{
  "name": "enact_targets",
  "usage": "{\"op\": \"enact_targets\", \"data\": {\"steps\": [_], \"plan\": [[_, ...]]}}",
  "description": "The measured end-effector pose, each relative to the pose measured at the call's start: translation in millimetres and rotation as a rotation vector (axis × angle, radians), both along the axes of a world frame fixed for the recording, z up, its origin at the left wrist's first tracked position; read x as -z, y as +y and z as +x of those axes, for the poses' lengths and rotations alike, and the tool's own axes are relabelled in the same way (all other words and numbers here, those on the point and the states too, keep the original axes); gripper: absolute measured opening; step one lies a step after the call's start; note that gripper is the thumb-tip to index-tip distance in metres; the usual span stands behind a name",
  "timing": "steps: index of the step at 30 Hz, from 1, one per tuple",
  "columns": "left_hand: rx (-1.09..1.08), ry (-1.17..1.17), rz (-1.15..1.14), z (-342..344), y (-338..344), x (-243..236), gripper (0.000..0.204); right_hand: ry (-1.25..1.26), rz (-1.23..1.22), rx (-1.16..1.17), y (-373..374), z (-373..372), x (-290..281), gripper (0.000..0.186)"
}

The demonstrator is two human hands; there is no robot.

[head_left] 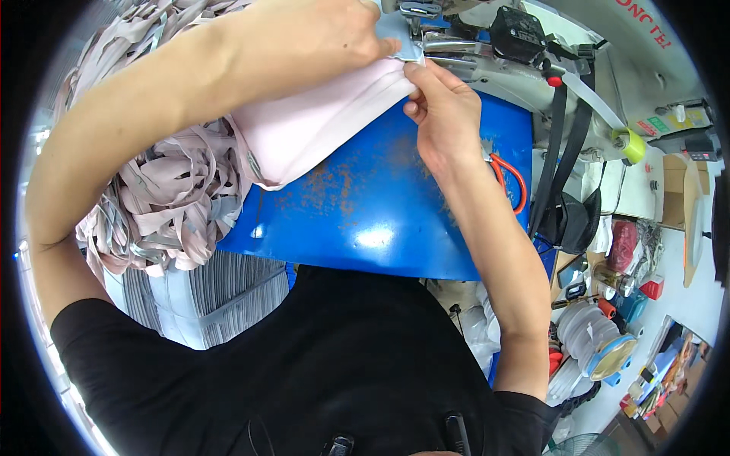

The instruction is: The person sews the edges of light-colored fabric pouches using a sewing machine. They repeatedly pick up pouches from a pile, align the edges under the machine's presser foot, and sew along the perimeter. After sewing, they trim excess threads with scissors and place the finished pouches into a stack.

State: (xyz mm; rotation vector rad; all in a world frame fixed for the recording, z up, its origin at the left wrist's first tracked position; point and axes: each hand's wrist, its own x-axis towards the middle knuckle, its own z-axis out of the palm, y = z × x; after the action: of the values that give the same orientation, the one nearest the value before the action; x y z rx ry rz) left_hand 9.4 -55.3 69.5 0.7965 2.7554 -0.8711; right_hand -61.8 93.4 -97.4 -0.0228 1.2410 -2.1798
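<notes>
A pale pink fabric piece (304,133) with a folded edge runs up to the metal foot (417,11) of a sewing machine. My right hand (449,106) pinches its edge between thumb and fingers, just below the machine's foot. On the upper left, my left hand (327,45) is curled over the same fabric, its thumb tip beside a small light-blue piece (399,34) by the foot. Some left fingers are hidden. Beneath lies a blue work surface (372,190) with worn, rusty patches.
Tangled pink-grey fabric strips (179,186) heap at the left, above a bundled grey stack (201,300). Red-handled scissors (517,182) lie right of my right wrist. Black straps (563,152) hang from the sewing machine (631,76). White spools (585,334) stand lower right.
</notes>
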Motion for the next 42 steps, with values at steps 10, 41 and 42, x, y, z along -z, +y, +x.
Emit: {"op": "enact_targets", "data": {"steps": [10, 41, 42], "plan": [[-0.142, 0.373, 0.119, 10.1, 39.8, 67.5, 0.041, 0.013, -0.071, 0.045, 0.4, 6.7, 2.4, 0.028], [-0.064, 0.476, 0.976, 79.1, 91.2, 121.0, 0.037, 0.041, -0.034, -0.073, 87.1, 84.4, 18.6, 0.024], [-0.052, 0.474, 0.961, 73.9, 86.1, 119.0, 0.037, 0.049, -0.051, -0.073, 81.7, 80.3, 21.7, 0.024]]}}
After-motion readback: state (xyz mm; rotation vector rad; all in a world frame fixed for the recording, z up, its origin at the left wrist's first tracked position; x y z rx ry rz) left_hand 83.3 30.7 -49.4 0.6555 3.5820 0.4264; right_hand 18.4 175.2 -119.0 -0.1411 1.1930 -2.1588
